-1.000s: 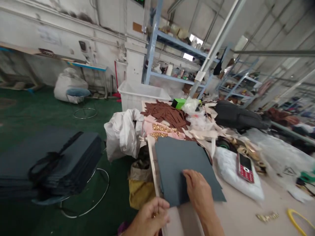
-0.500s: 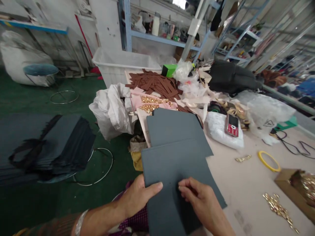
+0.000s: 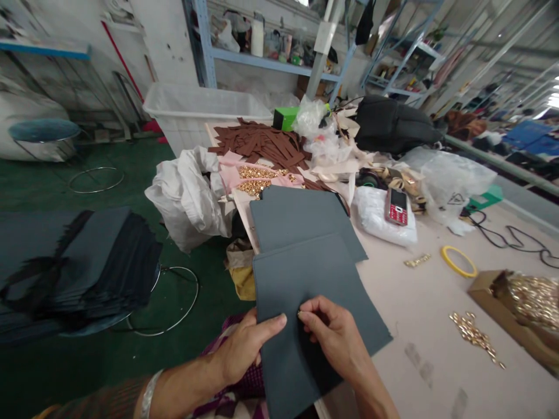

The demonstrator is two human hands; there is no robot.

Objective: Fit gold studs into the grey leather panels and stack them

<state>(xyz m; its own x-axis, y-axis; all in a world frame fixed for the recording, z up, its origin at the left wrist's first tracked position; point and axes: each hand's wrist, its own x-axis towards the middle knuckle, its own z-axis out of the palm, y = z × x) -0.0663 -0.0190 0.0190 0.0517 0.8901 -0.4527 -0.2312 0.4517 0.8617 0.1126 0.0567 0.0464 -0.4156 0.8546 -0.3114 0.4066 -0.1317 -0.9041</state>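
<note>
A dark blue-grey sheet (image 3: pixel 305 273), like a flat leather or fabric panel, lies tilted toward me at the table's edge. My left hand (image 3: pixel 248 343) grips its left edge, thumb on top and fingers mostly hidden beneath. Over the middle of the panel, my right hand (image 3: pixel 334 331) pinches thumb and forefinger around a tiny gold-coloured metal piece, mostly covered by the fingertips. Behind this panel, another blue-grey panel (image 3: pixel 301 215) rests on the table. Gold metal pieces (image 3: pixel 476 337) lie loose to the right, and more fill a cardboard box (image 3: pixel 489 297).
Left of me, a stack of dark panels (image 3: pixel 100 256) lies on a stool. Brown strips (image 3: pixel 257 142) and gold pieces on pink cloth (image 3: pixel 227 174) are at the back. A phone (image 3: pixel 396 206) rests on a white packet (image 3: pixel 371 218); yellow tape (image 3: pixel 458 262) lies nearby.
My right hand has moved left across the panel, closer to my left thumb, and its pinch now meets the panel's surface area. The whole view has shifted slightly.
</note>
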